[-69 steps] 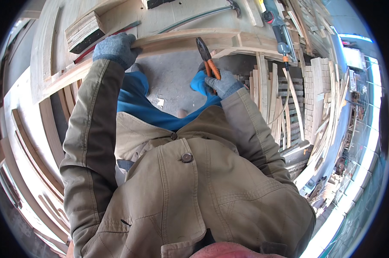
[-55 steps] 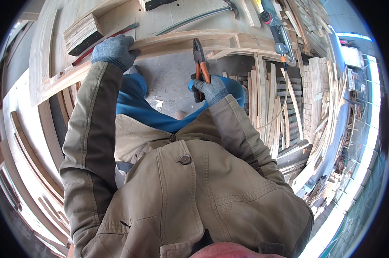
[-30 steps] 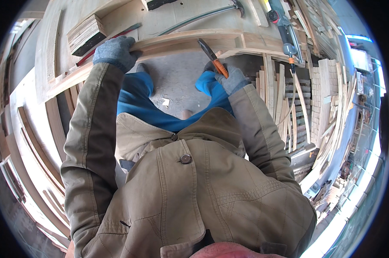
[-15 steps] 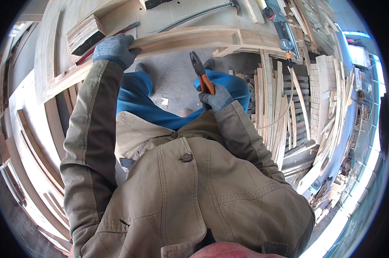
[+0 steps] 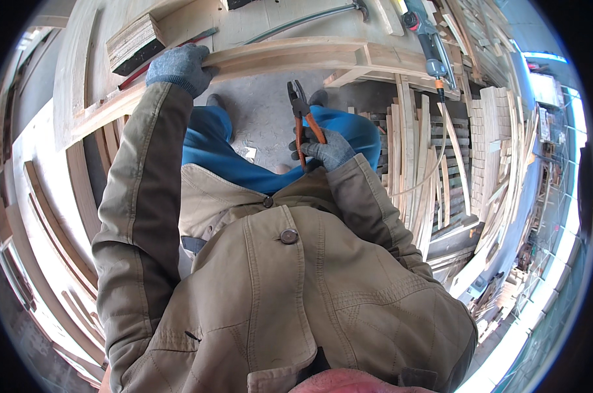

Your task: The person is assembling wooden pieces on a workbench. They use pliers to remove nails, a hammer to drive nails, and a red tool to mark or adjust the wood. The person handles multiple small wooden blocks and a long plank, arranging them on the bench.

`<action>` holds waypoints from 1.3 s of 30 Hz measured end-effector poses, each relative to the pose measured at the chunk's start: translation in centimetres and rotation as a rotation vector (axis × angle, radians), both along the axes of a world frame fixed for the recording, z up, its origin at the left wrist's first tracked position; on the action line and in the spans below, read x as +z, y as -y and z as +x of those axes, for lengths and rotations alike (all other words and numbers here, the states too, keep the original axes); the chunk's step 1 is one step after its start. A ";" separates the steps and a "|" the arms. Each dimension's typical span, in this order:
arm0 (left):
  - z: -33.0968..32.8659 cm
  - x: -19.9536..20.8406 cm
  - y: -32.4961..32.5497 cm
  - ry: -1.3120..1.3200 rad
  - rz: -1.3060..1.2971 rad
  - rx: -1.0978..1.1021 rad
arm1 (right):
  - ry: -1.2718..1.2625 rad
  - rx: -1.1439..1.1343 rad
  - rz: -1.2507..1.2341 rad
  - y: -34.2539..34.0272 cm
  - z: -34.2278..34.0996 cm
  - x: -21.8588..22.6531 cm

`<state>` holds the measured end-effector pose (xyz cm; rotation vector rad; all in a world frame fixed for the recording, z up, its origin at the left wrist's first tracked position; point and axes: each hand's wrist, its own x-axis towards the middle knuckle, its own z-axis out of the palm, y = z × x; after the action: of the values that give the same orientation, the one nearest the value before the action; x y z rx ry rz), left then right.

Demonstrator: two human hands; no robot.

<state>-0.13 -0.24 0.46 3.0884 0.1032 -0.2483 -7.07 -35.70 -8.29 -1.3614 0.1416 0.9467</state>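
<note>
In a grey knit glove, my left hand (image 5: 180, 69) is closed over the near rail of a long wooden frame (image 5: 280, 63) at the bench edge. My right hand (image 5: 332, 149), gloved too, holds a pair of pliers (image 5: 299, 105) in front of my lap. Their dark jaws point away from me and stand slightly apart. The orange handles are spread, with my fingers around the right one and behind the left. Just beyond my left hand lies a thin red bar (image 5: 134, 77), perhaps a pry bar, beside a thick wooden block (image 5: 134, 44) with a black face.
A hammer (image 5: 303, 23) with a long metal handle lies across the bench (image 5: 244, 19). At the far right is an air tool (image 5: 430, 49) with a hose (image 5: 445, 134) hanging down. Stacked wood strips (image 5: 411, 144) stand right of my knees. Planks (image 5: 57, 219) lie to my left.
The pliers have opened: their handles spread apart and the jaws parted, turning slightly more upright. My left hand stays on the frame, shifting very slightly in the picture with the view.
</note>
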 end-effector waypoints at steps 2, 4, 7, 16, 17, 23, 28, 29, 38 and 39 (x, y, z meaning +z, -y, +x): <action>0.1 0.0 0.1 0.004 0.015 -0.004 | -0.031 -0.011 0.049 -0.1 0.0 -0.3; 0.1 0.0 0.1 -0.017 0.011 0.005 | -0.090 -0.014 0.054 0.0 0.2 -0.4; 0.2 0.2 0.2 -0.034 0.016 0.013 | -0.088 -0.007 0.065 -0.2 0.4 -0.4; 0.1 -0.2 0.2 0.009 -0.010 0.007 | -0.063 0.009 -0.017 -1.0 1.4 -1.0; 0.1 -0.3 0.1 0.020 -0.034 0.011 | -0.049 -0.004 -0.004 -1.1 1.8 -1.0; 0.1 -0.6 0.0 0.026 -0.032 0.022 | -0.026 -0.049 -0.054 -1.0 2.7 -1.2; 0.2 -0.5 0.0 0.024 -0.015 0.009 | -0.018 -0.044 -0.033 -0.9 2.1 -3.0; 0.2 -0.4 0.1 0.021 -0.018 0.013 | -0.014 -0.029 -0.014 -0.9 2.0 -3.4; 0.3 0.1 0.4 -0.027 0.021 0.015 | -0.053 0.016 -0.091 -0.3 1.4 -4.4; 0.3 0.1 0.4 -0.027 0.030 0.011 | -0.050 0.016 -0.092 -0.3 1.3 -4.5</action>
<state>0.14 -0.61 0.57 3.1140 0.1263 -0.2903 -5.80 -35.45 -12.83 -1.4255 0.2156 0.9982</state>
